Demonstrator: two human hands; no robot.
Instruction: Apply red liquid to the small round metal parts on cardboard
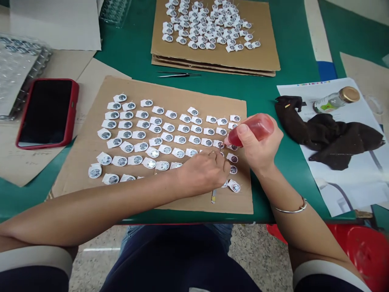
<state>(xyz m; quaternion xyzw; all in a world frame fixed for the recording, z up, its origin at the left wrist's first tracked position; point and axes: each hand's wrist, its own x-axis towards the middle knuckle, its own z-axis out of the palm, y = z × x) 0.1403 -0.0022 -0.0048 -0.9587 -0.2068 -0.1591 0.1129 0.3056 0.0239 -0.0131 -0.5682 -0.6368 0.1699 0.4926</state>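
Rows of small white tags with round metallic pieces [120, 161] lie on a brown cardboard sheet [75, 162]. My right hand [263, 142] is wrapped round a red squeeze bottle [258, 126], its nozzle tilted down to the left over the right-hand rows. Just left of the nozzle, my left hand [206, 170] is low over the cardboard with its fingers closed. A thin tool [213, 196] with a yellowish end sticks out below that hand, and its upper part is hidden. My left forearm covers part of the lower rows.
Behind the sheet lie dark tweezers [179, 75] and stacked cardboard [261, 61] with many more tags. A red-cased phone [47, 113] and bubble wrap [21, 77] are at left. At right, dark cloth [331, 136] and a glass jar [336, 100] rest on printed paper [334, 194].
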